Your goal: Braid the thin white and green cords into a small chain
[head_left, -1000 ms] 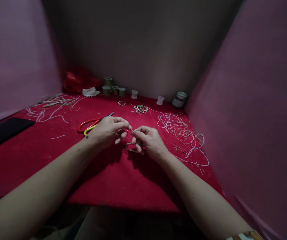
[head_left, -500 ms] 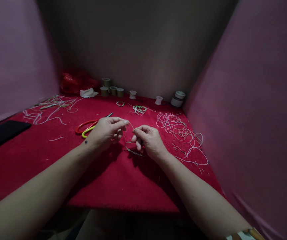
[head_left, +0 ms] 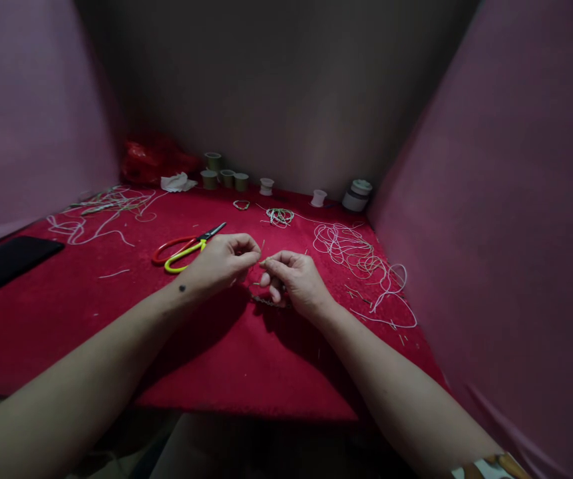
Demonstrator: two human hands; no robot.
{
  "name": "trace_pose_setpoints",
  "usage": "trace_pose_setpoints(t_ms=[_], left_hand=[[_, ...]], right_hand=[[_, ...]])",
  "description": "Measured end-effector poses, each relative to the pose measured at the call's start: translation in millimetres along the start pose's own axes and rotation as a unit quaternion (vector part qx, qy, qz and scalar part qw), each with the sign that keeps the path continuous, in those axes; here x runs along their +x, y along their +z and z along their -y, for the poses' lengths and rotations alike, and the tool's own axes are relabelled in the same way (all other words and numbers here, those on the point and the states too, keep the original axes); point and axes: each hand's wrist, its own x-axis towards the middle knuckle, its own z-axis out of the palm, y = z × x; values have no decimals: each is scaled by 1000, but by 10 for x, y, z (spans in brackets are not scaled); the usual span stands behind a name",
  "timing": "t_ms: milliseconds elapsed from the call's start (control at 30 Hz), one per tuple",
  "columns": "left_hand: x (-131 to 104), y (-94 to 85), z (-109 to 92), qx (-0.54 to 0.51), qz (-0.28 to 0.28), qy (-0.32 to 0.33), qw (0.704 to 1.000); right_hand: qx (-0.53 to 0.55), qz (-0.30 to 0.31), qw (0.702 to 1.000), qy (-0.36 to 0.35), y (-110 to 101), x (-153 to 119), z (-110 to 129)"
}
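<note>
Over the middle of the red cloth, my left hand (head_left: 227, 259) pinches a thin cord between thumb and forefinger, and a short end (head_left: 263, 245) of cord pokes up by its fingertips. Close beside it, the thumb and forefinger of my right hand (head_left: 293, 276) are also pressed together on the cord. A braided cord bracelet (head_left: 265, 301) hangs below my right fingers, partly hidden by them. Just left of my left hand lie scissors (head_left: 179, 256) with one red and one yellow handle. The fine detail of the cord between my fingertips is too small to make out.
A tangle of pale cord (head_left: 349, 246) lies right, another cord pile (head_left: 111, 206) left. Behind are cord spools (head_left: 209, 179), a jar (head_left: 357, 196), a coiled cord bundle (head_left: 279, 217) and a red plastic bag (head_left: 154, 163). A black phone-like slab (head_left: 11, 263) lies at the left edge.
My left hand has turned and come down toward my right fingertips, so the cord stretch between them is shorter. More of the scissors shows now. My right hand has hardly moved.
</note>
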Motion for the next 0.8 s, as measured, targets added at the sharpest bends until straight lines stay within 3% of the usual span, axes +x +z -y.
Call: trace_pose_setpoints(t_ms=[233, 400, 600, 800], left_hand=[[-3, -77, 14, 121, 60, 58, 989], [39, -72, 85, 154, 65, 86, 982], [15, -70, 51, 49, 9, 50, 998], [-27, -32, -6, -42, 76, 6, 996]], right_hand=[[21, 12, 1000, 11, -15, 10, -16], [18, 19, 999, 19, -29, 16, -18], [0, 11, 1000, 23, -17, 5, -2], [0, 19, 1000, 18, -27, 0, -9]])
